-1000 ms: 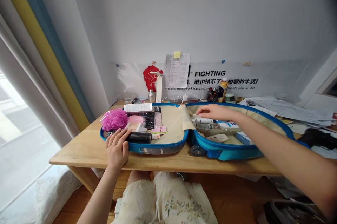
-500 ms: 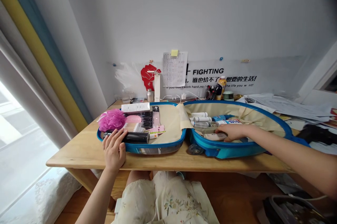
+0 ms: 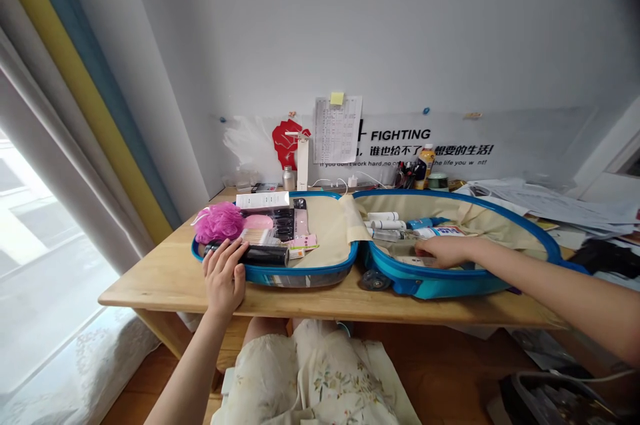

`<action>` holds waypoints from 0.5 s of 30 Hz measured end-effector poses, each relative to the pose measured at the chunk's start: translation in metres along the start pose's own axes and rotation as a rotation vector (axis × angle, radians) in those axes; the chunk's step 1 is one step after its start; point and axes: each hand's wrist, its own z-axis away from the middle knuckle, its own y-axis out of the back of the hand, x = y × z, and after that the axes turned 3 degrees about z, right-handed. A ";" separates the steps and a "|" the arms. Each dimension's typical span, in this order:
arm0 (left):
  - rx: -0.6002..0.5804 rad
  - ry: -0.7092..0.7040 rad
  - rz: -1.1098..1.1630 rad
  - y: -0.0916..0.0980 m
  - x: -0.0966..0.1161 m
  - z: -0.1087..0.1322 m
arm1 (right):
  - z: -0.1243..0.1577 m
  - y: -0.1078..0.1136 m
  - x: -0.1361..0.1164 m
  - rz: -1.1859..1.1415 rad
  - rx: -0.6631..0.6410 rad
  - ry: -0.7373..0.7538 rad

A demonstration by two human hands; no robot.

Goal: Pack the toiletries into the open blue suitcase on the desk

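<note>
Blue-rimmed suitcase [image 3: 450, 288], ruffled pink puff [image 3: 219, 222], glossy black cylinder [image 3: 267, 255]

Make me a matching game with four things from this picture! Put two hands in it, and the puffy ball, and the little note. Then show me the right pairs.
Things:
1. mesh puff
2. left hand
3. right hand
4. sticky note

Clues:
A. inside the right half of the open suitcase
B. yellow, at the top of the printed paper
C. at the left end of the black tube
D. bright pinkish purple

Right pairs: 1-D, 2-C, 3-A, 4-B
</note>
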 end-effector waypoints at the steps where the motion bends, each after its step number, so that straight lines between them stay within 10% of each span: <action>1: -0.001 0.004 0.001 0.000 0.000 0.000 | -0.001 -0.001 -0.001 -0.002 -0.012 0.002; 9: 0.015 -0.029 -0.007 0.000 0.002 -0.001 | -0.002 -0.001 0.000 0.028 -0.037 -0.091; 15: 0.020 -0.039 -0.011 0.000 0.002 -0.002 | 0.024 0.039 0.008 -0.114 0.041 -0.202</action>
